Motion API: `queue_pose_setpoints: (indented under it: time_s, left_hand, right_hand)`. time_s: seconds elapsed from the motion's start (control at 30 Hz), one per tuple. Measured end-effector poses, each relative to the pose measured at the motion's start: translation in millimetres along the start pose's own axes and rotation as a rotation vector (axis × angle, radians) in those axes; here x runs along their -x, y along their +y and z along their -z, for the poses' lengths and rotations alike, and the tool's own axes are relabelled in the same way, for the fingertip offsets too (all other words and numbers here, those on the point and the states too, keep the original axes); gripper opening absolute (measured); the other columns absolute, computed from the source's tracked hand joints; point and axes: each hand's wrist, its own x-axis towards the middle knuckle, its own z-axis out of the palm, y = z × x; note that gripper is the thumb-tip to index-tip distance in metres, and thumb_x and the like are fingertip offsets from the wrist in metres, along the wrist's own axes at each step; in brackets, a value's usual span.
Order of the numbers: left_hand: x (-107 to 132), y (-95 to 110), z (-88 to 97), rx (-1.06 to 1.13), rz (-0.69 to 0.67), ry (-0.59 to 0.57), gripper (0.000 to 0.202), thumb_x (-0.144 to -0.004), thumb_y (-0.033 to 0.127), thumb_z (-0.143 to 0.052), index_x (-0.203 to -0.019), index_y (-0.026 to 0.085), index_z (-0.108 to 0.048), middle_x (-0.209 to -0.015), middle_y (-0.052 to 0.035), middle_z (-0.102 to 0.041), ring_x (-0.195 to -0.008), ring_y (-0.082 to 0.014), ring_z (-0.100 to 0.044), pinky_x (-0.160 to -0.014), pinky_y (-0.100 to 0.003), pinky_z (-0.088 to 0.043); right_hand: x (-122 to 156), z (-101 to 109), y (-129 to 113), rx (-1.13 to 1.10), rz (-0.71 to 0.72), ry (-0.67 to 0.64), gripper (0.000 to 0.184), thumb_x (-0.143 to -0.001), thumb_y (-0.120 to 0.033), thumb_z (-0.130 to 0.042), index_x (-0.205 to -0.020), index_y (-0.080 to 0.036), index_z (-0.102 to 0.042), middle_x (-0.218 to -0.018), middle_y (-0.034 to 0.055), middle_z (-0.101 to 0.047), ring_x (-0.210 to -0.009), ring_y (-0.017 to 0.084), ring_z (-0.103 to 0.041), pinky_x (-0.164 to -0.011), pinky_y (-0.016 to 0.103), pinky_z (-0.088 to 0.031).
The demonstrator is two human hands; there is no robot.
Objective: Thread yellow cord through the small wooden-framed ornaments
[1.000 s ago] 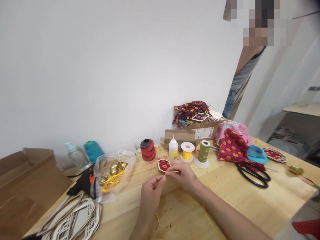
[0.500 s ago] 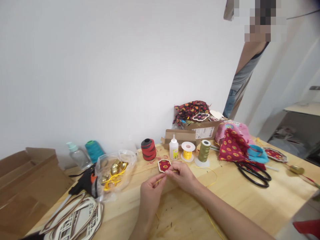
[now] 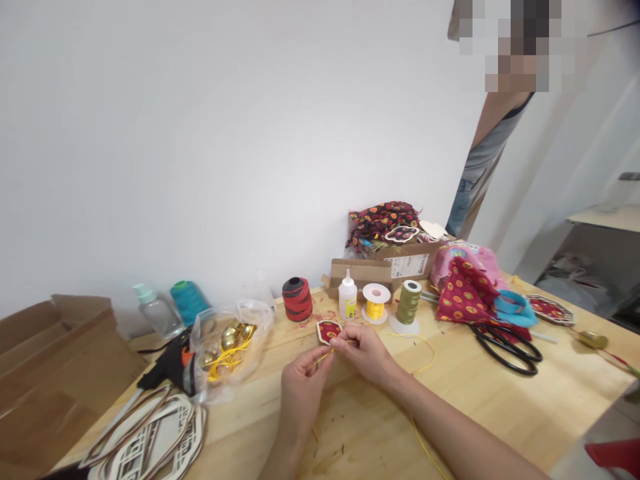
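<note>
Close together over the middle of the table, my left hand and my right hand both pinch a thin yellow cord. Their fingertips nearly meet, and part of the cord is hidden in the fingers. Slack cord loops out on the right and runs under my right forearm. Just behind my fingertips lies a small red patterned fabric plaque with a pale wooden rim. Behind it stand a red-and-black thread cone, a white glue bottle, a yellow cord spool and an olive thread spool.
Left are a cardboard box, wooden cutouts, a black glue gun and a bag of brass bells. Black-handled scissors, red fabric and another plaque lie right. A person stands beyond the table.
My hands stay almost in place, with a slight shift of the fingers on the yellow cord. The things on the table have not moved.
</note>
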Motion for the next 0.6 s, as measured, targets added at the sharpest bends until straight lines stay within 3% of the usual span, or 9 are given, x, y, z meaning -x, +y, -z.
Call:
queue_pose_setpoints:
  time_s: [0.27, 0.6]
  left_hand:
    - [0.9, 0.6, 0.4, -0.044, 0.009, -0.036, 0.036, -0.059, 0.040, -0.061, -0.074, 0.009, -0.068, -0.043, 0.0101, -0.015, -0.040, -0.0051, -0.013, -0.038, -0.019, -0.011]
    - [-3.1, -4.1, -0.1, -0.082, 0.011, -0.036, 0.034, -0.059, 0.039, -0.061, -0.074, 0.009, -0.068, -0.043, 0.0100, -0.015, -0.040, -0.0052, -0.014, -0.039, -0.020, -0.012]
  right_hand:
    - [0.3, -1.3, 0.5, 0.051, 0.106, 0.047, 0.023, -0.073, -0.022, -0.051, -0.051, -0.015, -0.051, -0.052, -0.0038, -0.040, -0.051, 0.008, -0.037, -0.049, 0.020, -0.030]
    - [1.3, -5.7, 0.1, -0.051, -0.093, 0.040, 0.026, -0.071, -0.029, -0.049, -0.051, -0.014, -0.052, -0.048, -0.0039, -0.040, -0.046, 0.008, -0.034, -0.043, 0.019, -0.026]
